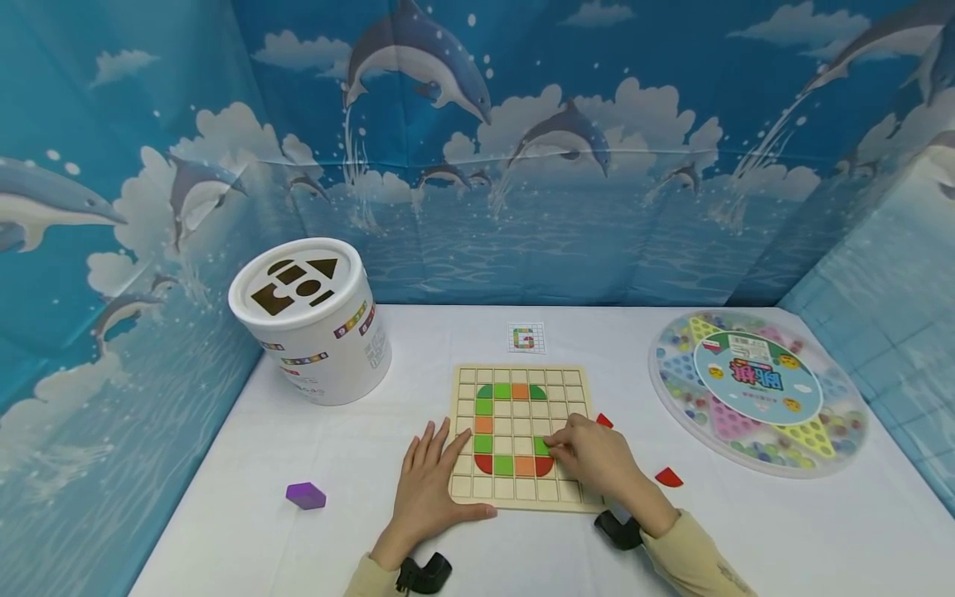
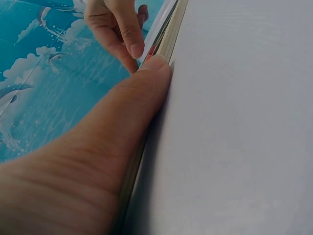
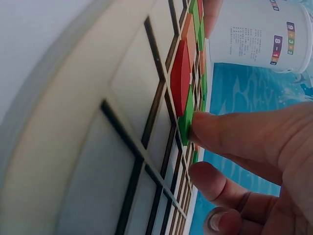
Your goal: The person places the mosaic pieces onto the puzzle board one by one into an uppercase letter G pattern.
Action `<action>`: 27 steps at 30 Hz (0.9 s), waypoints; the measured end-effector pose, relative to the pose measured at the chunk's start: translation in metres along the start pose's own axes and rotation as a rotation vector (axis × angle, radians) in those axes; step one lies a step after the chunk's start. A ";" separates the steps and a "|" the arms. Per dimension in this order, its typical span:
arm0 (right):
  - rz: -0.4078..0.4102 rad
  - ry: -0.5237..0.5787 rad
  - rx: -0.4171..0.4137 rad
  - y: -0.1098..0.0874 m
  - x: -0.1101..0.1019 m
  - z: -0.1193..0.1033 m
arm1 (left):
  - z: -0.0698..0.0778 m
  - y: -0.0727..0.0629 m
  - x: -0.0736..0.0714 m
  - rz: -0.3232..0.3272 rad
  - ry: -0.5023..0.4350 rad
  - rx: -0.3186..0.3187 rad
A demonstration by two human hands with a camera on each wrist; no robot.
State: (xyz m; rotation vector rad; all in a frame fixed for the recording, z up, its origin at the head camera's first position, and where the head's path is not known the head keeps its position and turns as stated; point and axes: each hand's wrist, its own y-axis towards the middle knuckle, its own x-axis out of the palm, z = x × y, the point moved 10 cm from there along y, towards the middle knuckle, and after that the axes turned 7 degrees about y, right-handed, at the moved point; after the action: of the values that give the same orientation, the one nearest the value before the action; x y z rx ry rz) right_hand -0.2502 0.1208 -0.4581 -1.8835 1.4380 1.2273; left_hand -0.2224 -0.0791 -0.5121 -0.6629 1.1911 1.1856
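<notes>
A square wooden grid board (image 1: 515, 492) lies on the table, with green, orange and red tiles set in its cells. My right hand (image 1: 593, 454) is over the board's right side. One of its fingertips touches a green square tile (image 3: 186, 122), which sits beside a red quarter-round tile (image 3: 180, 81). The other fingers are bent, apart from that fingertip. My left hand (image 1: 433, 485) rests with spread fingers on the board's left edge. Its thumb (image 2: 142, 90) lies along the front edge. Behind the board is a small pattern card (image 1: 515, 338) showing a similar coloured shape.
A white bucket (image 1: 346, 365) with shaped holes in its lid stands back left. A round clear game case (image 1: 671, 398) lies at the right. Two red pieces, one being a quarter-round (image 1: 669, 478), lie right of the board. A purple block (image 1: 306, 496) lies left.
</notes>
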 end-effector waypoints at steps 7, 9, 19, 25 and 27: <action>-0.013 -0.003 -0.002 -0.004 0.001 0.000 | 0.000 0.000 0.000 0.010 0.005 0.007; -0.024 0.007 -0.003 -0.005 0.001 0.001 | 0.000 0.000 0.000 0.011 0.009 0.008; 0.020 0.072 -0.009 -0.010 -0.022 0.023 | -0.001 0.001 0.001 0.007 -0.007 0.000; 0.055 0.068 0.106 -0.011 -0.042 0.055 | -0.002 0.000 0.002 0.001 0.002 -0.005; 0.060 0.052 0.112 -0.012 -0.046 0.063 | -0.001 0.000 0.003 -0.002 0.003 0.000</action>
State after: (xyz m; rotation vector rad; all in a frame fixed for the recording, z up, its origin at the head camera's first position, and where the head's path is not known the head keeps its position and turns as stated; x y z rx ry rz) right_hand -0.2640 0.1979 -0.4514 -1.8213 1.5677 1.1087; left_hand -0.2227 -0.0788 -0.5148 -0.6662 1.1927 1.1833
